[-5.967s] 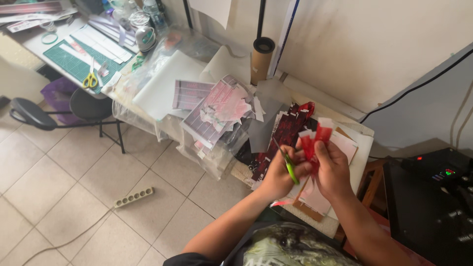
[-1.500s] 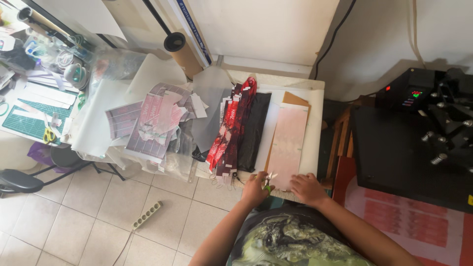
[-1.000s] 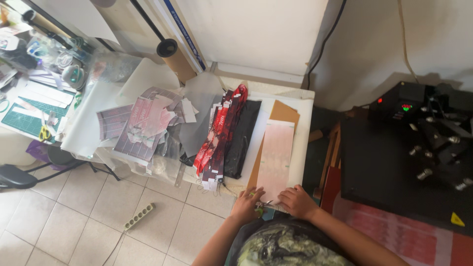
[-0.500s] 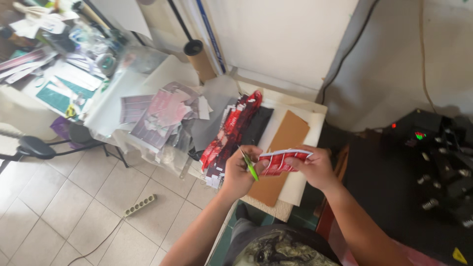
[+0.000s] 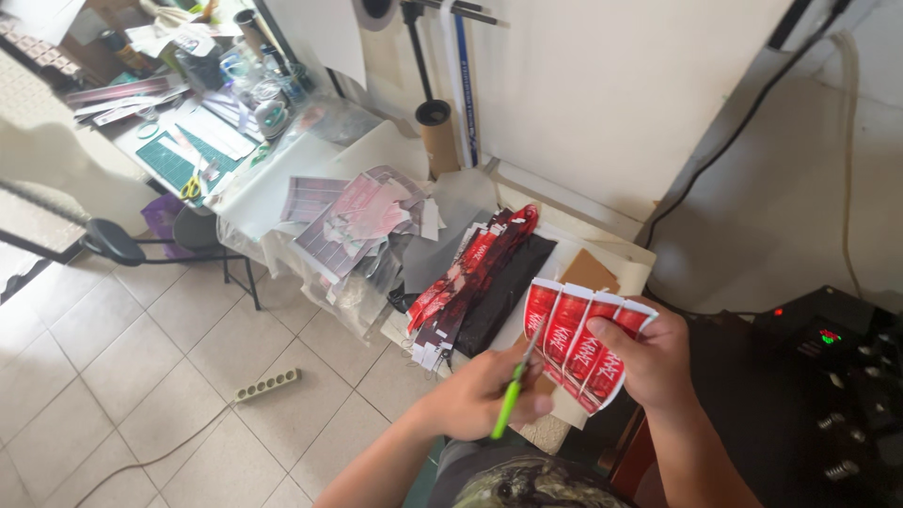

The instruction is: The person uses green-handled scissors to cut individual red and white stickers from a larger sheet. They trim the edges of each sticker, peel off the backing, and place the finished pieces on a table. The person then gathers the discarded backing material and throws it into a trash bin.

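Observation:
My right hand (image 5: 654,362) grips a sheet of red printed strips (image 5: 576,339) held up in front of me, thumb on its face. My left hand (image 5: 480,393) is closed on green-handled scissors (image 5: 515,386), whose blades point up against the sheet's lower left edge. Both hands hover over a small white table (image 5: 628,261) that carries a brown board (image 5: 591,271), a black sheet (image 5: 506,292) and a pile of red printed strips (image 5: 468,273).
A heap of paper scraps (image 5: 362,221) lies on plastic-covered boxes to the left. Farther left are a cluttered desk with a green cutting mat (image 5: 174,162) and a chair (image 5: 122,240). A power strip (image 5: 266,384) lies on the tiled floor. A black machine (image 5: 828,376) stands at right.
My view has swung left and closer. Both hands have stayed raised with the red sheet and scissors; the sheet now faces me more squarely, with the blades at its edge.

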`<action>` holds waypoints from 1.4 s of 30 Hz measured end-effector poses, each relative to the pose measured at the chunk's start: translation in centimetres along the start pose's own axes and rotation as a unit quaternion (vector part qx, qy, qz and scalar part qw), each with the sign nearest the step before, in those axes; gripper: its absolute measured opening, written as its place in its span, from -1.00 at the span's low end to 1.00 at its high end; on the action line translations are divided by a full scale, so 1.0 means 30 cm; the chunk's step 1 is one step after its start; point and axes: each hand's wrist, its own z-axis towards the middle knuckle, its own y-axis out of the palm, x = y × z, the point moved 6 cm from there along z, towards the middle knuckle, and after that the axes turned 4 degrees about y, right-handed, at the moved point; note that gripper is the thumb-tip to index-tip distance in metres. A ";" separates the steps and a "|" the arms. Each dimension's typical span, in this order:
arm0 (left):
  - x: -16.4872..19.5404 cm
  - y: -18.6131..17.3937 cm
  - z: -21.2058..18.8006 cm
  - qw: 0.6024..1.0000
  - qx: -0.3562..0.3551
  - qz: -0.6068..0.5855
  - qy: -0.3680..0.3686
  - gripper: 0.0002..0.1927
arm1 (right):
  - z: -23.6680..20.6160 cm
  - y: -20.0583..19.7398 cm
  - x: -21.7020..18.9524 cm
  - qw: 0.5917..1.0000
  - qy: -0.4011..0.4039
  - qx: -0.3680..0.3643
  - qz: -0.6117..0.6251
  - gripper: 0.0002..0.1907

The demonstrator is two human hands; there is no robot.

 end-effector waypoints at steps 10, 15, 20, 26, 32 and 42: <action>-0.017 0.023 0.043 0.997 0.000 -0.069 -0.034 -0.76 | -0.040 0.020 -0.008 0.996 -0.013 0.057 -0.069 -0.82; -0.038 -0.025 0.043 0.999 -0.004 -0.016 -0.038 -0.75 | -0.050 0.054 0.001 0.992 0.017 0.065 -0.106 -0.84; -0.025 -0.067 0.042 0.997 0.006 0.082 -0.004 -0.75 | -0.061 0.095 0.004 0.993 0.014 0.082 -0.079 -0.84; -0.032 -0.102 0.045 0.994 0.000 0.103 0.020 -0.80 | -0.064 0.132 0.023 0.994 -0.006 0.095 -0.047 -0.82; -0.042 -0.137 0.034 0.999 -0.031 0.023 0.001 -0.84 | -0.061 0.160 0.030 0.993 -0.020 0.105 -0.049 -0.83; -0.023 -0.158 0.006 0.983 -0.074 0.127 0.105 -0.66 | -0.064 0.192 0.051 0.988 -0.007 0.151 -0.016 -0.81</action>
